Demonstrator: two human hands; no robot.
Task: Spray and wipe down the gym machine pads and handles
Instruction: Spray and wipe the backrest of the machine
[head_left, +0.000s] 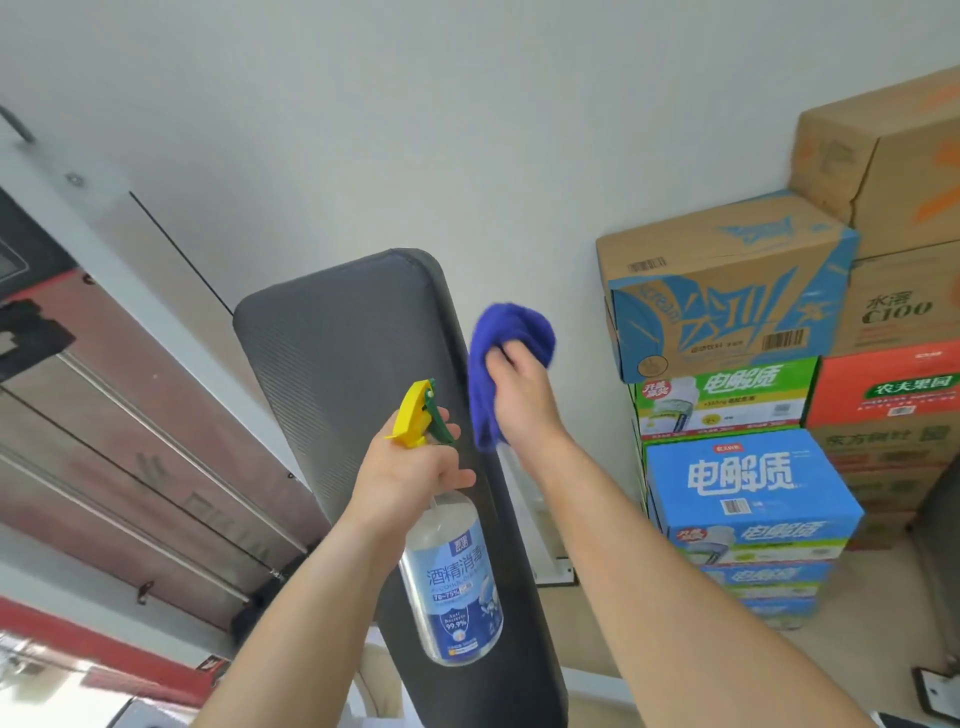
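**Gym machine pad (353, 353), centre frame**

Dark, long pad runs from 6 toward 12 o'clock, top end against the white wall (467, 104). Left hand (410, 467) is clenched round the neck of the spray bottle (457, 587), in front of the pad's lower half, yellow nozzle aimed at 11 o'clock. Right hand (519, 395) grasps a bunched blue cloth (511, 325) at the pad's 3 o'clock edge. Stacked drink cartons (748, 493) at 3 o'clock.

A gym storeroom: padded bench (353, 395) beside stacked drink cartons (748, 467).
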